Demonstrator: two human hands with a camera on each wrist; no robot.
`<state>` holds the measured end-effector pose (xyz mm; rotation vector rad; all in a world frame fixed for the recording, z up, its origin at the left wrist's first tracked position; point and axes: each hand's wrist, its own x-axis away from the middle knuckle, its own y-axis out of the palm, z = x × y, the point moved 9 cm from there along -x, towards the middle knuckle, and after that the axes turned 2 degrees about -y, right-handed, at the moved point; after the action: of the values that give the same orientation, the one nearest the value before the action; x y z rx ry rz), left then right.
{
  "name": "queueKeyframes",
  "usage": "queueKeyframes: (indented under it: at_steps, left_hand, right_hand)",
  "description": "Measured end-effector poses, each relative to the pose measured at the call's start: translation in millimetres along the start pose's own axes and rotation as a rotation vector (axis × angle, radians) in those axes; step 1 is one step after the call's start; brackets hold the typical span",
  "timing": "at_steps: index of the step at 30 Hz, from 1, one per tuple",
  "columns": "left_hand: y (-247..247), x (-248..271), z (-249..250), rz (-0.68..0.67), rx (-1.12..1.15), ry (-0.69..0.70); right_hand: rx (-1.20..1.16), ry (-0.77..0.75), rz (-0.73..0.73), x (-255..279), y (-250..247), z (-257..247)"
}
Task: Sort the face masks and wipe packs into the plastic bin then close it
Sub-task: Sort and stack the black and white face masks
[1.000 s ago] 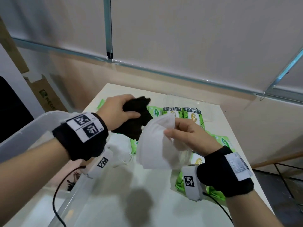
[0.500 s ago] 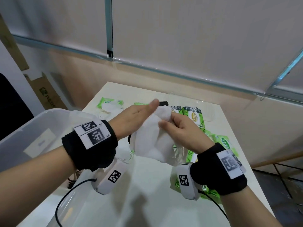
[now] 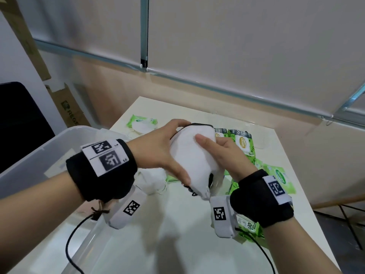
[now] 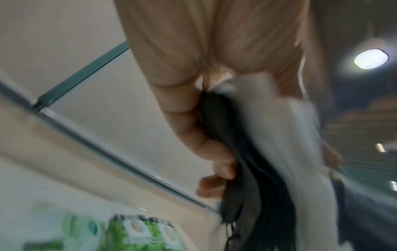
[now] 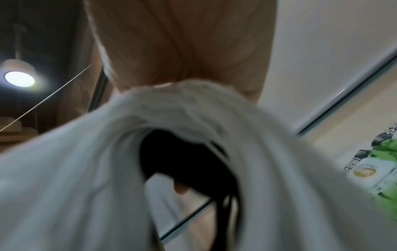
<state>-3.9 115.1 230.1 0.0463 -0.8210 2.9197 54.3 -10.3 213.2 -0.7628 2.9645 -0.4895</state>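
Observation:
Both hands hold a stack of face masks above the table. My left hand (image 3: 169, 153) grips the stack from the left, its fingers curled round the black mask (image 4: 240, 161) underneath. My right hand (image 3: 219, 153) holds the white mask (image 3: 191, 161) on top, thumb pressed on its face. In the right wrist view the white mask (image 5: 86, 178) fills the picture with the black one (image 5: 182, 158) inside it. Green wipe packs (image 3: 242, 142) lie on the table beyond and under my hands. The clear plastic bin (image 3: 29, 161) stands open at the left.
More white masks (image 3: 152, 180) lie on the table (image 3: 177, 244) by the bin's corner, and another mask rests on a green pack (image 3: 143, 123) at the far left. Cardboard (image 3: 69, 109) leans against the wall behind the bin. The table's right edge drops to the floor.
My hands have come together: the white mask now lies over the black one as one stack, and both hands grip it. The head view has tipped down a little.

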Motion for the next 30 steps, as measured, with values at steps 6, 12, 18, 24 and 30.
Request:
queueKeyframes:
  at_steps: [6,12,18,24,30]
  left_hand:
    - [7.7,-3.1,-2.7,0.058,-0.472,0.017]
    - [-1.8,-6.6,-7.5,0.044,-0.641,-0.051]
    - [-14.7,2.9,-6.2,-0.042,0.241,-0.087]
    - [-59.1,12.1,-9.5,0.203,0.464,-0.036]
    - [-64.4,25.5,-17.7,0.197,0.336,-0.102]
  right_hand:
    - [0.051,-0.024,0.115,-3.8,0.5,-5.3]
    - [0.095,-0.07,0.087,-4.0,11.2,-9.3]
    - [-0.071,-0.169,0.098,0.8,17.5,-30.3]
    - [-0.133,-0.114,-0.247,9.5,47.5,-23.3]
    - [-0.224,-0.13,-0.043,2.3,53.4,-19.7]
